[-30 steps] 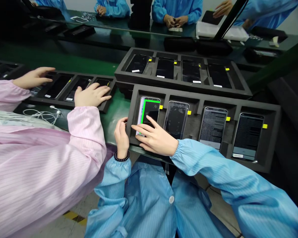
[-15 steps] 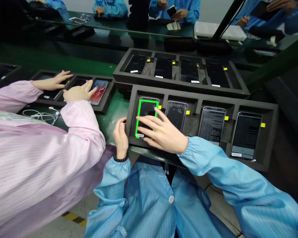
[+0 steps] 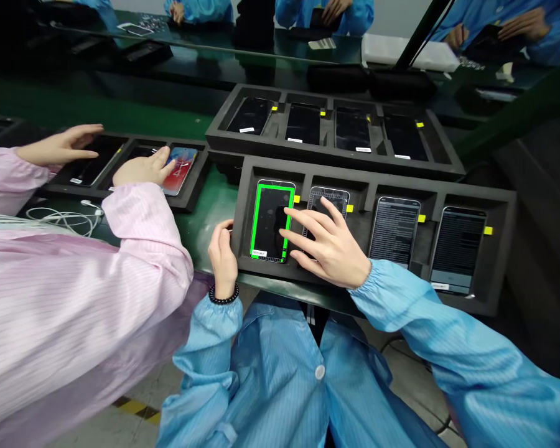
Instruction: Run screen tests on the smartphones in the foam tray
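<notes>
A black foam tray (image 3: 364, 180) holds phones in separate compartments. The leftmost phone (image 3: 267, 214) has a green band around most of its dark screen and a white label at its lower left. My right hand (image 3: 329, 246) hovers or rests with spread fingers, its tips at this phone's right edge; contact is unclear. Beneath that hand, a second phone (image 3: 329, 198) with a pale patterned border is partly covered. My left hand (image 3: 224, 255) is curled against the tray's left end, its fingertips partly hidden. Farther right, two phones, one (image 3: 394, 230) beside another (image 3: 458, 249), show lines of text.
Behind stands another foam tray (image 3: 331, 152) of dark-screened phones. At left, a co-worker's pink-sleeved hands (image 3: 142, 171) are over a third tray (image 3: 186, 200), near a white cable (image 3: 70, 218). People in blue sleeves sit across the bench. A green post (image 3: 518, 118) rises at right.
My right hand has shifted right, uncovering most of the leftmost phone. The green band's lower right end has grown patchy. The co-worker's left hand has moved left. The whole view has shifted slightly.
</notes>
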Demonstrator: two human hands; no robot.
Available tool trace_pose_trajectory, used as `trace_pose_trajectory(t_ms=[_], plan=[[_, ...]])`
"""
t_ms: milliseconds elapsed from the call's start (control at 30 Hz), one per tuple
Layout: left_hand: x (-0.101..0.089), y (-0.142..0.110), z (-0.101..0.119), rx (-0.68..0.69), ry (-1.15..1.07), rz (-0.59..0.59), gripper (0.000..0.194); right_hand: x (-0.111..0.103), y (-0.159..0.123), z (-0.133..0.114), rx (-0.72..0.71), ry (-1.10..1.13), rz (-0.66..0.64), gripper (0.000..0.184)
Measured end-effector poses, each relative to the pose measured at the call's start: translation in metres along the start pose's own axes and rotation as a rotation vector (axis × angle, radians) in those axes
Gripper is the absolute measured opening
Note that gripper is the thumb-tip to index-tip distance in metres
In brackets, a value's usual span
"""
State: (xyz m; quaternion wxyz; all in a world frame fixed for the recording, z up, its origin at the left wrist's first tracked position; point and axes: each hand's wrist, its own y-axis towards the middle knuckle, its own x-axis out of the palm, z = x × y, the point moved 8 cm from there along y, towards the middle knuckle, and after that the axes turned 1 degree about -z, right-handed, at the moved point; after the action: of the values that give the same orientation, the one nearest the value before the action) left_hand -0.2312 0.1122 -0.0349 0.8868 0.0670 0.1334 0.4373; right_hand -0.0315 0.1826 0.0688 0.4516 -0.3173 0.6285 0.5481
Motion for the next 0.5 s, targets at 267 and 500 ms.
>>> trace_pose_trajectory(t_ms=[267, 500], plan=[[0.0, -0.001, 0.0, -0.009, -0.003, 0.009, 0.033, 0.02, -0.018, -0.02, -0.103, 0.081, -0.102, 0.024], [-0.001, -0.001, 0.002, 0.01, 0.021, 0.015, 0.032, 0.013, -0.011, -0.018, -0.089, 0.094, -0.089, 0.027]])
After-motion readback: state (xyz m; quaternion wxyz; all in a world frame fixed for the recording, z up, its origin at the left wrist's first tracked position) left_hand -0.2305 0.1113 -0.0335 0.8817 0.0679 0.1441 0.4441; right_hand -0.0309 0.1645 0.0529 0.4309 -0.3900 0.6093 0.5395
